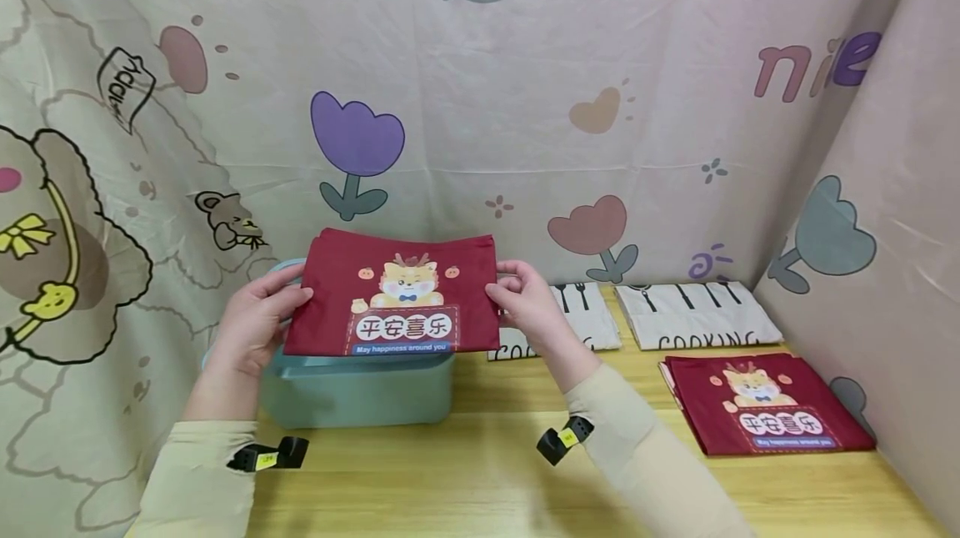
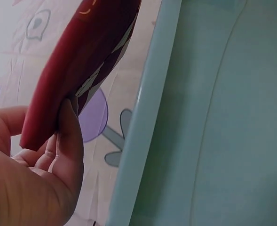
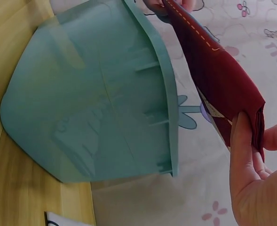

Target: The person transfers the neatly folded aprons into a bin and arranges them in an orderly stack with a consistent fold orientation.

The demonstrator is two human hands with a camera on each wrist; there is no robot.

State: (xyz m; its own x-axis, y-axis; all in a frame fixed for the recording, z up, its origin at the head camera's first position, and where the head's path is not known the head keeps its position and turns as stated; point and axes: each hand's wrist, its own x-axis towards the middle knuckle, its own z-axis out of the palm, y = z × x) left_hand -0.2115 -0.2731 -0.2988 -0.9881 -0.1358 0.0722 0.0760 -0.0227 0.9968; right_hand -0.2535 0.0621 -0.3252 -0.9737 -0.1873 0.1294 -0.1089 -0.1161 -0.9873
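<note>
A folded red cloth (image 1: 405, 292), printed with a cartoon animal and Chinese characters, is held up above a light-green plastic bin (image 1: 360, 396). My left hand (image 1: 255, 313) pinches its left edge between thumb and fingers. At the right edge, my right hand (image 1: 532, 304) pinches it the same way. In the left wrist view, the cloth (image 2: 77, 66) shows several layers and a patterned underside beside the bin's rim (image 2: 147, 103). The right wrist view has the cloth (image 3: 218, 70) beyond the bin's outer wall (image 3: 82, 103). Most of the bin's inside is hidden in the head view.
A matching folded red cloth (image 1: 772, 404) lies at the right on the wooden table (image 1: 487, 471). Behind it lies a folded white cloth (image 1: 697, 317) printed COOKING, with another white cloth (image 1: 588, 317) partly behind my right hand. Printed curtains (image 1: 480, 104) stand at the back and sides.
</note>
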